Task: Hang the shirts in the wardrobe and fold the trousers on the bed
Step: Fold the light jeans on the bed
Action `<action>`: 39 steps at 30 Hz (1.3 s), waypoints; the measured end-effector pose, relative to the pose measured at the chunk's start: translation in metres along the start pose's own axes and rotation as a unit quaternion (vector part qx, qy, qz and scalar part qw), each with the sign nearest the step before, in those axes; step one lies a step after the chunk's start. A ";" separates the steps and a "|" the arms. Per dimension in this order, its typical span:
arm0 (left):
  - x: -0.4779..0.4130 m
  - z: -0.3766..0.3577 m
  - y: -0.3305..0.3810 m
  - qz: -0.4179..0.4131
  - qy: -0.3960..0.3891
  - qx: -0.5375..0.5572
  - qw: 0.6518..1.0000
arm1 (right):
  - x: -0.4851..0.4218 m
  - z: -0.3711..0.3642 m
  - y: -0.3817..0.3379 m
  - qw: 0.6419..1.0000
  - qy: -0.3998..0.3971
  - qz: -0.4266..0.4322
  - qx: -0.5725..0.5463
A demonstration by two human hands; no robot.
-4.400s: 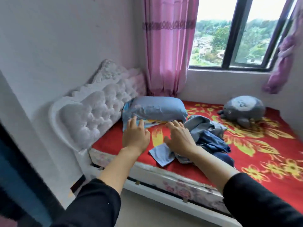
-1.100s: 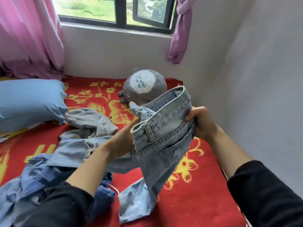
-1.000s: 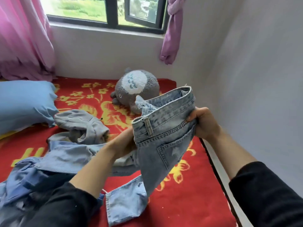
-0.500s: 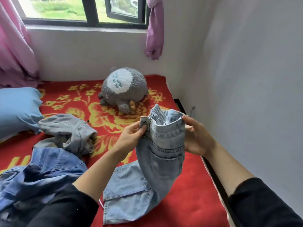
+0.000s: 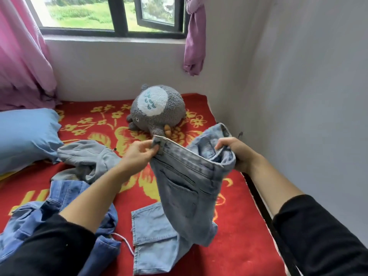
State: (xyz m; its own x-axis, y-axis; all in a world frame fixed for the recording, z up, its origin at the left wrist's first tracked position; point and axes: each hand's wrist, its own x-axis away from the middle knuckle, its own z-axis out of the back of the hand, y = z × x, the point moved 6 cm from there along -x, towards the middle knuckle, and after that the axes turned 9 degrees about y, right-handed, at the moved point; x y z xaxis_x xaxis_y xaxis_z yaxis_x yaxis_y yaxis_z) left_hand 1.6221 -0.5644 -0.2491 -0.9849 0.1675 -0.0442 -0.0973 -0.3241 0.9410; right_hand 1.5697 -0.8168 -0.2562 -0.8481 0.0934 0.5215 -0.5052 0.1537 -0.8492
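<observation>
Presently: pale blue denim trousers [image 5: 185, 188], held up by the waistband over the right side of the red, yellow-flowered bed [image 5: 245, 246], leg ends trailing on it. Left hand [image 5: 139, 154] pinches one waistband end; right hand [image 5: 239, 154] grips the other, fingers curled inside. Crumpled grey garment [image 5: 87, 158] and darker blue denim garment [image 5: 59, 204], near left. Blue pillow [image 5: 25, 136], left edge. Round grey plush toy [image 5: 157, 110], far edge.

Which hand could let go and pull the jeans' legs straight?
Probably the left hand. It only pinches a waistband corner of the light blue jeans, whose leg ends lie on the red blanket nearer that side. The right hand grips the bunched waistband beside the wall.
</observation>
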 end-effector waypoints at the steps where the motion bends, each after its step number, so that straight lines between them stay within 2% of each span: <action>1: -0.011 0.018 -0.001 -0.006 0.046 -0.064 0.997 | 0.000 0.007 -0.008 0.999 0.032 0.006 0.013; 2: -0.020 0.035 -0.001 0.004 0.082 -0.106 0.991 | -0.001 0.015 -0.014 0.998 0.063 0.010 0.024; 3: -0.028 0.049 0.000 0.027 0.104 -0.102 0.989 | -0.003 0.024 -0.019 0.994 0.100 0.007 0.034; 7: -0.056 0.072 0.013 0.122 0.105 0.031 0.986 | -0.011 0.040 -0.042 0.979 0.196 0.019 0.054; 11: -0.099 0.083 0.039 0.133 0.100 0.080 0.983 | -0.043 0.037 -0.084 0.968 0.238 0.075 0.042; 15: -0.146 0.087 0.089 0.099 0.096 0.181 0.974 | -0.079 0.024 -0.142 0.962 0.225 0.138 0.074; 19: -0.180 0.103 0.153 0.013 0.098 0.296 0.950 | -0.048 -0.017 -0.232 0.924 0.244 0.268 0.118; 22: -0.181 0.129 0.207 -0.053 0.083 0.396 0.913 | -0.022 -0.024 -0.291 0.884 0.255 0.389 0.054; 25: -0.168 0.146 0.231 -0.103 0.105 0.448 0.882 | 0.001 -0.022 -0.315 0.860 0.251 0.443 -0.036; 28: -0.151 0.148 0.213 -0.111 0.103 0.496 0.855 | 0.007 -0.016 -0.304 0.860 0.229 0.449 -0.085; 31: -0.145 0.146 0.154 -0.082 0.083 0.501 0.858 | 0.011 -0.015 -0.259 0.878 0.202 0.421 -0.101; 34: -0.131 0.129 0.073 -0.007 0.079 0.484 0.871 | -0.001 -0.009 -0.191 0.910 0.172 0.359 -0.113; 39: -0.066 0.073 -0.077 0.169 0.089 0.463 0.866 | -0.036 0.011 -0.036 0.955 0.214 0.189 -0.086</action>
State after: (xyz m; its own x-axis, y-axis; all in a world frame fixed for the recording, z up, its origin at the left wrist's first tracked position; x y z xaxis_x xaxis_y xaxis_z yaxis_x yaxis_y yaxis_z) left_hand 1.7054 -0.4823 -0.2942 -0.9490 0.0361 0.3133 0.2768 0.5715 0.7725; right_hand 1.6168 -0.8369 -0.2459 -0.8039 0.5610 0.1976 -0.1111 0.1848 -0.9765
